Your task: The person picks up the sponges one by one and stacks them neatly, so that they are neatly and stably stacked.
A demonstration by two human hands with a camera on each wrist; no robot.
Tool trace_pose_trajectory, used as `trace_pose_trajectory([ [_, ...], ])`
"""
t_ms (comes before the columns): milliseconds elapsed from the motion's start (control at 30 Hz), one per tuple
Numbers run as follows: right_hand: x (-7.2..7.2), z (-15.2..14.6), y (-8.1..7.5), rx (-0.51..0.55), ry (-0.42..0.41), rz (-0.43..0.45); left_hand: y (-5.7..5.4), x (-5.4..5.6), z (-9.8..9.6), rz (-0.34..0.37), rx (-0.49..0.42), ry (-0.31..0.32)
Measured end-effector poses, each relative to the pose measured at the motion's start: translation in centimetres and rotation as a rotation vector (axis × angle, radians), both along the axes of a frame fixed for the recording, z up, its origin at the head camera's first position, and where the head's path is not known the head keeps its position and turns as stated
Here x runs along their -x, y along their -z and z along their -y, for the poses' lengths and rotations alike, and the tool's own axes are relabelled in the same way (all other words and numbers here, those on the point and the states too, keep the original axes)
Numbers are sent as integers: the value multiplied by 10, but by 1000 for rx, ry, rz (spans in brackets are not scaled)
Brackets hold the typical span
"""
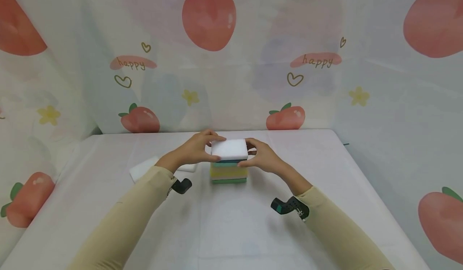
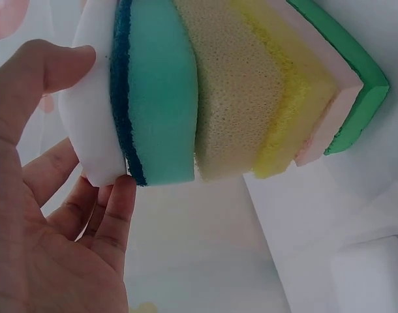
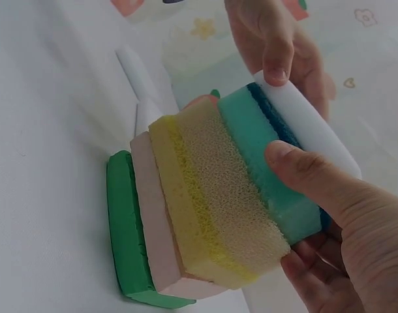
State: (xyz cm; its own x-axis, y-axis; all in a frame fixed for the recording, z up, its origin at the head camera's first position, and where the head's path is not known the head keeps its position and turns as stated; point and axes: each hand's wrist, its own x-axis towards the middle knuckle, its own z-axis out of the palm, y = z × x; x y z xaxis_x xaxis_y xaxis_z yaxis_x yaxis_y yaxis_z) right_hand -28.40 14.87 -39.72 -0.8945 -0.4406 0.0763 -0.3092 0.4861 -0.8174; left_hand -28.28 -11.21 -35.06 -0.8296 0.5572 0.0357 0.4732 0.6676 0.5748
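Note:
A stack of sponges rises in the middle of the table. On top lies a white sponge (image 1: pixel 229 149), pinched at its left side by my left hand (image 1: pixel 195 148), thumb at the near face and fingers behind. Just beneath it is a teal sponge (image 3: pixel 251 130) with a dark blue scouring layer (image 2: pixel 124 98). My right hand (image 1: pixel 265 157) holds this teal sponge from the right, thumb on its near face, fingers behind. Lower down come a porous beige layer (image 3: pixel 231 179), a yellow layer (image 3: pixel 173 169), a pink layer (image 3: pixel 156 215) and a green layer (image 3: pixel 127 228) at the bottom.
Left of the stack, partly hidden by my left forearm, white blocks (image 1: pixel 142 168) lie on the white table (image 1: pixel 224 230). A backdrop (image 1: pixel 246 93) printed with peaches and hearts stands behind the table's far edge.

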Motion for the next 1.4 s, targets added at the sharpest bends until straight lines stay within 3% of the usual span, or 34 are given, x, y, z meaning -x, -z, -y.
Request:
trace_pose_trajectory([
  [633,-4,0,-4,15,-30,-18,1,3,0,33,21,-7],
  [700,-11,2,-14,11,-33,-21,0,3,0,37,25,-7],
  [867,-10,0,-17,0,-39,-56,-2,3,-1,31,34,-5],
  [933,-4,-2,-10,9,-37,-79,-2,2,-1,20,43,-2],
  [1133,-6,-1,-13,46,-13,-138,-3,1,-2,3,57,-5],
  [1400,-7,0,-9,62,4,-147,1,1,1,18,22,-18],
])
